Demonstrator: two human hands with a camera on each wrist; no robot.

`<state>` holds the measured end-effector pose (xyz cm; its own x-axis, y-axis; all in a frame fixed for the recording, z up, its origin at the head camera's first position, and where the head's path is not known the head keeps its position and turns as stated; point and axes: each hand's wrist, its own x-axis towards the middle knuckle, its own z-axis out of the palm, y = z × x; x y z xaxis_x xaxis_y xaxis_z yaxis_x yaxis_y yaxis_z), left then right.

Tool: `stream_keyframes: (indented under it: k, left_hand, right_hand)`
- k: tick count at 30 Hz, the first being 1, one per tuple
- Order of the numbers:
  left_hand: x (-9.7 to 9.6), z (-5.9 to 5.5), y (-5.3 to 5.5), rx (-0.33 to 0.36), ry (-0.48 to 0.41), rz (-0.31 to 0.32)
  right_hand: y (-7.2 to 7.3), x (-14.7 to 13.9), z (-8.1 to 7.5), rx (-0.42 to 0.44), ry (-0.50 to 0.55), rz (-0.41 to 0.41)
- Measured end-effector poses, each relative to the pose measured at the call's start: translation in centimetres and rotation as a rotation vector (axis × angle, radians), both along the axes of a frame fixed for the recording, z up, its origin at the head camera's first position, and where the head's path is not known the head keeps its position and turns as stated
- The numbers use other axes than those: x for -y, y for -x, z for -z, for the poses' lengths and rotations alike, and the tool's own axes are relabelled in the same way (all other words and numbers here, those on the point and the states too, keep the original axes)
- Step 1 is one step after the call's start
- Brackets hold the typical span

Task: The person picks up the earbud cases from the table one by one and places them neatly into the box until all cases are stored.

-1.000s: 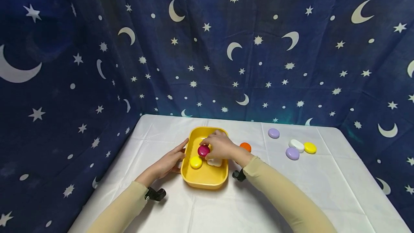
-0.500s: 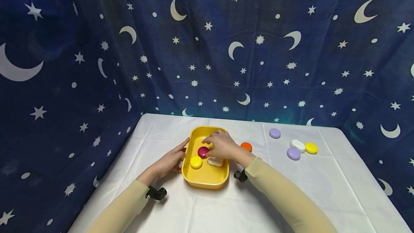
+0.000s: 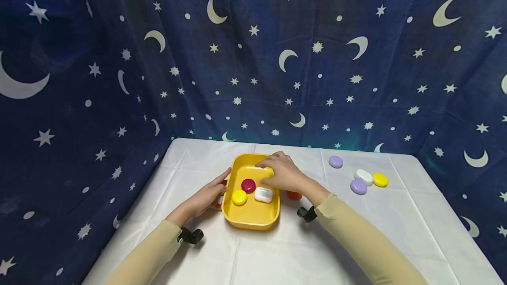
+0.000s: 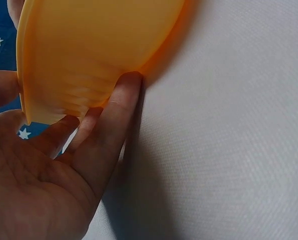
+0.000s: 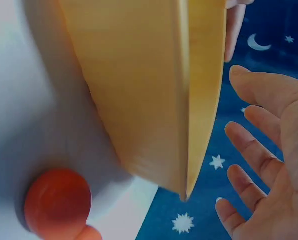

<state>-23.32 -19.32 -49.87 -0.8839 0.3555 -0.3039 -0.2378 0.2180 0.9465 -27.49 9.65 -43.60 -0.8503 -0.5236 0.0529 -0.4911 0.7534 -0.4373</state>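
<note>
The left hand (image 3: 203, 199) has fairly straight fingers against the yellow, rounded-rectangular, plastic-looking tray (image 3: 250, 223) just to its right; I read the tray's long axis as front to back. Inside, rightward of that hand, I see a glossy yellow disc (image 3: 239, 197), a glossy dark-red disc (image 3: 248, 185) and a glossy white oblong piece (image 3: 263, 194). The right hand (image 3: 283, 174) hangs over the right rim, fingers spread, holding nothing. Outside the tray, a glossy orange round piece (image 3: 294, 195) lies nearward of it, much closer to it than to my left. Well rightward sit two pale-purple discs (image 3: 336, 162).
</note>
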Motion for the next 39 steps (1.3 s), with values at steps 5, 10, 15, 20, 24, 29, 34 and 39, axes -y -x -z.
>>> stream_keyframes:
  k: [5, 10, 15, 20, 24, 29, 34, 39]
  left_hand:
    - [0.0, -0.2, -0.1, -0.009, 0.006, 0.005]
    - [0.0, -0.1, 0.0, -0.008, 0.004, 0.001]
    - [0.1, -0.1, 0.0, -0.009, 0.008, -0.001]
    - [0.0, 0.0, 0.0, -0.009, 0.012, -0.006]
    - [0.1, -0.1, -0.1, -0.015, 0.019, -0.003]
    - [0.2, -0.1, -0.1, -0.016, 0.021, 0.0]
    - [0.2, -0.2, -0.1, -0.016, 0.023, -0.005]
    - [0.1, -0.1, -0.1, -0.016, 0.025, -0.008]
  right_hand:
    - [-0.4, -2.1, -0.5, 0.02, 0.069, 0.055]
    - [-0.7, -4.8, -0.8, 0.004, 0.116, 0.081]
    - [-0.8, -7.8, -0.8, -0.004, 0.15, 0.113]
    - [-0.6, -10.4, -0.4, -0.005, 0.166, 0.143]
    - [-0.6, -11.9, 0.2, -0.013, 0.156, 0.149]
    - [-0.4, -12.9, 1.2, -0.016, 0.139, 0.145]
    - [-0.1, -13.6, 2.1, -0.009, 0.13, 0.141]
    - [0.0, -13.9, 2.4, 0.006, 0.135, 0.134]
